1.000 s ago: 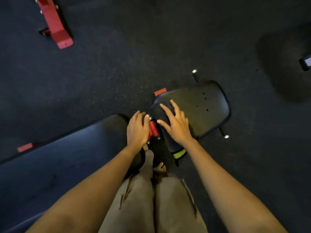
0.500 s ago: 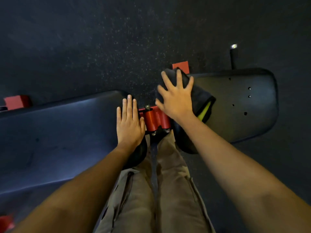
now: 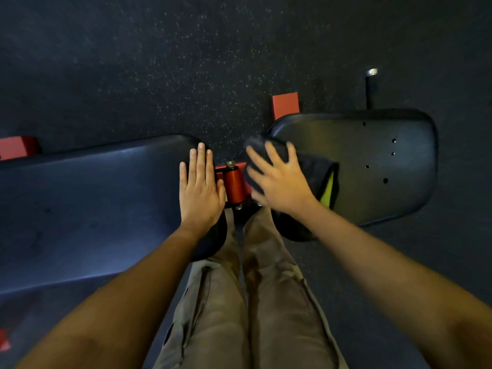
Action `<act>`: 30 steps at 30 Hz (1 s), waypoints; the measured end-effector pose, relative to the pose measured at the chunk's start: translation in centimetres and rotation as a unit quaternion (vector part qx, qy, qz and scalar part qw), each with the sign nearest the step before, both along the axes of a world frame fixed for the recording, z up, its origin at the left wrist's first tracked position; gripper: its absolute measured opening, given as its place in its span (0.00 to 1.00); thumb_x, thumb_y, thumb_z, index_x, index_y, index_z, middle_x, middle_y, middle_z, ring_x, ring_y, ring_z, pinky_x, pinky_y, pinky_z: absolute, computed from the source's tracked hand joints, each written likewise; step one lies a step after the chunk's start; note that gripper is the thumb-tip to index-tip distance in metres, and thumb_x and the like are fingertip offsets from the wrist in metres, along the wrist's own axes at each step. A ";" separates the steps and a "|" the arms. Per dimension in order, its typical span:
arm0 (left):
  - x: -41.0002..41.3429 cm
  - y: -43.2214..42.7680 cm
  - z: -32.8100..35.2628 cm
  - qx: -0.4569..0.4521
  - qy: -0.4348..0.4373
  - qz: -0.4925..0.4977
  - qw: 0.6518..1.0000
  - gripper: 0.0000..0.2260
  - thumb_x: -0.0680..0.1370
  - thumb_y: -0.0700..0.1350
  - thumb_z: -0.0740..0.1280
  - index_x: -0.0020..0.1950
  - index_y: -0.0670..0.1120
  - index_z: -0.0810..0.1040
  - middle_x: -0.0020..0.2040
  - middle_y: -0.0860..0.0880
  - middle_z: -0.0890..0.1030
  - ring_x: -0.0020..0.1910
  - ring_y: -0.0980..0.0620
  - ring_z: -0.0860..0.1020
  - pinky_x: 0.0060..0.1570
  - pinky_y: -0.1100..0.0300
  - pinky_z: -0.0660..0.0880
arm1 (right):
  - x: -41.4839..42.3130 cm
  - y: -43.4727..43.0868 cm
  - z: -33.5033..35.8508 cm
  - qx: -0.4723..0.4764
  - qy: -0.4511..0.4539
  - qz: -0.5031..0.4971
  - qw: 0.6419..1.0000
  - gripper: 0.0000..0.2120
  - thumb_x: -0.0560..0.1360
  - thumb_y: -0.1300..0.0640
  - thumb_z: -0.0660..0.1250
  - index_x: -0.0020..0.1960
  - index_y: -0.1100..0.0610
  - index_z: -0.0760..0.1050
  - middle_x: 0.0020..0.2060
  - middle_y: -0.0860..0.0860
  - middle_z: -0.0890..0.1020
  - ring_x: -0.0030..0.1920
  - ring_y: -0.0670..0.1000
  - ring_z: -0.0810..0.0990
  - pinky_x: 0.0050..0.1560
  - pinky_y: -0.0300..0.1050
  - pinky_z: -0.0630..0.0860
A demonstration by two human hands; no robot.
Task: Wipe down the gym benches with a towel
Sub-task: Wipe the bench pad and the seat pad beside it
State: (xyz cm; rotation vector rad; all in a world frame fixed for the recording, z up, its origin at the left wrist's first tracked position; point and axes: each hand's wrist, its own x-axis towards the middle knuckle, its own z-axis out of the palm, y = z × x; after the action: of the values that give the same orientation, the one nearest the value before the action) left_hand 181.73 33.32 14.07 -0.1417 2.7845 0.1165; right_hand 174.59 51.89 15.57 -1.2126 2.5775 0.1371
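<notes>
While flat left hand (image 3: pixel 201 193) presses bench (image 3: pixel 93 182), right hand (image 3: pixel 279 187) presses towel (image 3: pixel 316 169).

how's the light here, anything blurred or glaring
Head view: dim light overall; a soft sheen on the long pad; the right hand and towel slightly blurred, the left hand sharp; the wide-angle lens stretches the forearms toward the bottom edge.

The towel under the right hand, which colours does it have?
The towel is black with a bright yellow-green patch on one side, seen best in the head view.
</notes>
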 end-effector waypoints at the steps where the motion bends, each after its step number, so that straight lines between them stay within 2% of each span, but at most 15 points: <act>1: 0.0 0.1 0.0 -0.001 -0.001 0.002 1.000 0.29 0.78 0.50 0.53 0.75 0.37 0.55 0.76 0.39 0.55 0.76 0.46 0.49 0.72 0.52 0.37 | -1.7 -1.1 -0.1 0.015 0.004 -0.030 0.999 0.23 0.68 0.41 0.69 0.56 0.53 0.80 0.68 0.56 0.74 0.66 0.64 0.71 0.59 0.71 0.67; 3: 0.0 0.2 0.1 0.001 -0.005 0.006 1.000 0.29 0.78 0.50 0.53 0.76 0.37 0.54 0.77 0.39 0.54 0.75 0.47 0.47 0.72 0.53 0.36 | -3.2 -2.6 -0.1 0.039 0.006 -0.081 0.996 0.23 0.69 0.41 0.69 0.59 0.53 0.79 0.69 0.55 0.72 0.68 0.64 0.69 0.61 0.72 0.66; 5: -0.1 0.2 0.2 0.005 -0.004 0.008 1.000 0.30 0.78 0.49 0.55 0.76 0.37 0.54 0.77 0.39 0.53 0.75 0.47 0.47 0.72 0.52 0.36 | -2.1 -2.3 0.0 0.019 0.017 -0.099 0.995 0.23 0.71 0.43 0.67 0.62 0.53 0.77 0.72 0.56 0.69 0.69 0.66 0.66 0.63 0.72 0.62; 8: -0.1 0.2 0.3 0.016 -0.008 0.009 1.000 0.30 0.78 0.49 0.57 0.76 0.37 0.53 0.77 0.40 0.53 0.75 0.47 0.46 0.72 0.52 0.37 | 3.0 1.3 0.5 -0.025 0.023 -0.047 0.998 0.27 0.72 0.45 0.67 0.68 0.54 0.72 0.75 0.57 0.64 0.70 0.67 0.63 0.65 0.70 0.58; 11: -0.2 0.1 0.2 0.019 -0.010 0.015 1.000 0.30 0.77 0.49 0.56 0.76 0.37 0.54 0.77 0.39 0.54 0.76 0.45 0.50 0.72 0.52 0.37 | 6.2 4.5 0.8 -0.037 -0.001 0.025 0.999 0.29 0.74 0.42 0.65 0.71 0.52 0.69 0.75 0.56 0.63 0.70 0.66 0.62 0.65 0.70 0.57; 13: -0.1 0.1 0.1 0.022 -0.009 0.018 1.000 0.30 0.77 0.49 0.56 0.75 0.37 0.55 0.76 0.39 0.55 0.76 0.44 0.51 0.72 0.52 0.38 | 5.2 4.5 0.5 -0.034 -0.014 0.034 0.999 0.28 0.74 0.40 0.63 0.71 0.51 0.70 0.75 0.55 0.63 0.70 0.65 0.64 0.65 0.70 0.57; 16: -0.1 0.2 0.1 0.039 -0.005 0.025 0.999 0.29 0.77 0.48 0.57 0.75 0.37 0.55 0.76 0.39 0.54 0.76 0.46 0.49 0.72 0.52 0.38 | 2.1 2.1 0.2 -0.023 -0.034 0.020 0.999 0.28 0.72 0.40 0.66 0.68 0.51 0.74 0.74 0.56 0.66 0.69 0.65 0.67 0.65 0.71 0.59; 20: -0.8 0.8 0.2 0.070 0.001 0.044 0.997 0.26 0.79 0.48 0.54 0.74 0.36 0.60 0.75 0.37 0.57 0.75 0.42 0.52 0.72 0.54 0.39 | -3.8 -1.4 0.1 0.004 -0.048 -0.066 0.997 0.25 0.71 0.39 0.65 0.63 0.52 0.78 0.71 0.56 0.70 0.70 0.65 0.67 0.66 0.72 0.60; 23: -2.5 2.3 0.3 0.116 0.008 0.061 0.991 0.28 0.79 0.52 0.49 0.74 0.36 0.60 0.75 0.38 0.58 0.75 0.41 0.53 0.72 0.54 0.41 | -7.7 -3.0 0.6 0.041 -0.073 -0.159 0.984 0.27 0.74 0.37 0.59 0.65 0.53 0.75 0.69 0.55 0.71 0.70 0.62 0.63 0.67 0.68 0.57; 26: -5.6 5.1 0.8 0.191 0.012 0.073 0.979 0.29 0.80 0.55 0.47 0.75 0.37 0.58 0.76 0.40 0.58 0.76 0.44 0.54 0.73 0.56 0.43 | -10.7 -1.4 0.7 0.016 -0.077 -0.263 0.961 0.29 0.75 0.34 0.56 0.64 0.53 0.74 0.64 0.53 0.75 0.66 0.59 0.68 0.63 0.62 0.60; 30: -9.9 9.5 1.6 0.265 0.026 0.051 0.963 0.28 0.80 0.54 0.48 0.74 0.38 0.61 0.74 0.40 0.64 0.74 0.44 0.59 0.73 0.56 0.48 | -12.1 4.5 0.8 -0.024 -0.050 -0.354 0.933 0.29 0.74 0.33 0.56 0.61 0.54 0.77 0.59 0.54 0.79 0.61 0.59 0.72 0.60 0.60 0.63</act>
State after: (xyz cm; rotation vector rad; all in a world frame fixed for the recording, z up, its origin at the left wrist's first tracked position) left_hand 171.86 42.84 15.71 -0.1452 2.6861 0.8879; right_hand 162.47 56.38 16.37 -0.2301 2.7533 -0.1400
